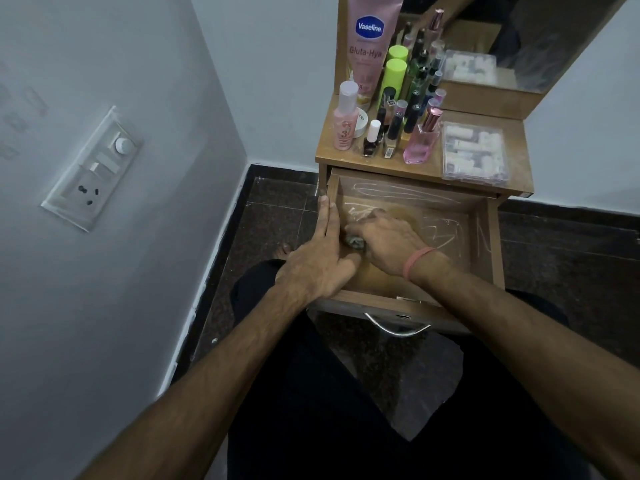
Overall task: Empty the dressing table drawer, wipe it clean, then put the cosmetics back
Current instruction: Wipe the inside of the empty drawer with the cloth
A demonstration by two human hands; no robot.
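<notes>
The drawer (485, 237) stands pulled out from the dressing table (516, 140) in the middle of the frame, its wooden floor bare of cosmetics and streaked with pale smears toward the back and right side. Inside it, toward the left wall, the right hand (388, 242) lies palm down over a small crumpled cloth (355, 241), fingers curled over it and partly blurred; only a grey scrap of the cloth shows beneath the knuckles. A pink band (417, 261) circles that wrist, and the forearm runs down to the lower right of the frame. The left hand (318, 261) rests on the drawer's left edge, fingers straight and close together, pointing up along the rim, with the thumb dipping inside near the cloth; its forearm stretches toward the lower left corner. A curved metal handle (398, 325) hangs on the drawer's front, just below the hands. Above the drawer, the tabletop carries the cosmetics: a tall pink Vaseline tube (370, 46), two lime green bottles (394, 74), a pale pink bottle (346, 116), a pink perfume bottle (422, 140), a crowd of small dark vials, and a clear plastic box (474, 154) at the right. A mirror (502, 39) rises behind them at the upper right. On the grey wall at the left sits a switch panel (93, 168). Dark trousers fill the lower centre over a dark speckled floor (277, 202).
</notes>
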